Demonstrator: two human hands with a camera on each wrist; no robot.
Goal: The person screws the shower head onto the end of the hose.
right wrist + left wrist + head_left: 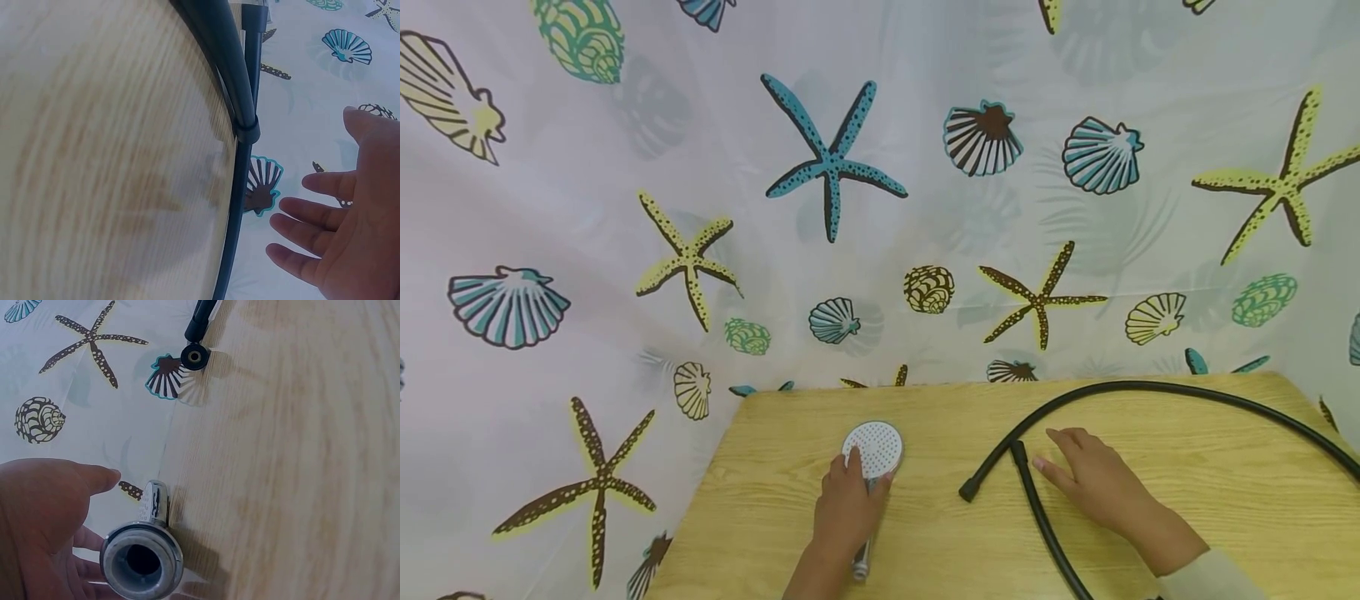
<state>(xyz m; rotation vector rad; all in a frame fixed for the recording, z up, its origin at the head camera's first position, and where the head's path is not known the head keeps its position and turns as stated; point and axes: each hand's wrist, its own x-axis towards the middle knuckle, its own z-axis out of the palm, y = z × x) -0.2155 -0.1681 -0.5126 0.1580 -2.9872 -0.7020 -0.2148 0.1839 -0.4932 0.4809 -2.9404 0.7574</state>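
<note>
A shower head [882, 442] with a white, dotted spray face and a chrome handle lies on the wooden table, its handle toward me. Over its neck is my left hand [848, 510], fingertips at the edge of the spray face. In the left wrist view the thumb stands away from the handle, and the handle's hollow threaded end [142, 562] faces the camera. A black shower hose [1138, 386] curves across the right side, its two ends close together. Just right of those ends hovers my right hand [1097, 482], fingers spread and holding nothing.
The wooden table [940, 533] fills the lower part of the head view. A white curtain [910, 217] printed with starfish and shells hangs along its back and sides. The hose's loop reaches past the table's right side in view.
</note>
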